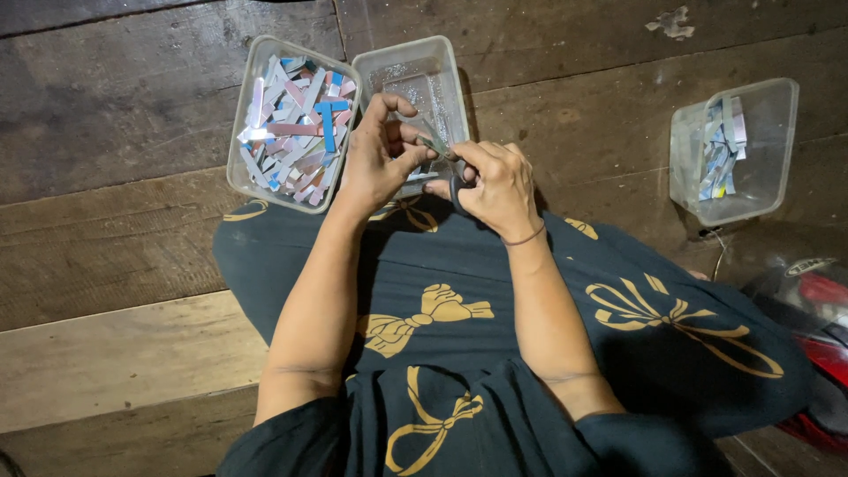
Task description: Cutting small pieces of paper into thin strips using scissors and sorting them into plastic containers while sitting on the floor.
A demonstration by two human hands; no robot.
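Right hand (pixel 496 184) grips dark-handled scissors (pixel 455 177), fingers through the loops, left hand (pixel 378 152) pinches a thin strip (pixel 430 141) just above an almost bare clear tray (pixel 422 81); best keep that strip taut and square between the blades.

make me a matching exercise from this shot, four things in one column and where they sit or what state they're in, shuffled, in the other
Things:
1. left tub
2. middle tub
3. right tub
4. scissors

Places or states:
A. held in the right hand, by the lap
B. apart on the floor planks at the far right, a few strips standing in it
C. nearly bare, just beyond the left hand
D. heaped with pink, blue and silvery strips

Pairs: 1-D, 2-C, 3-B, 4-A
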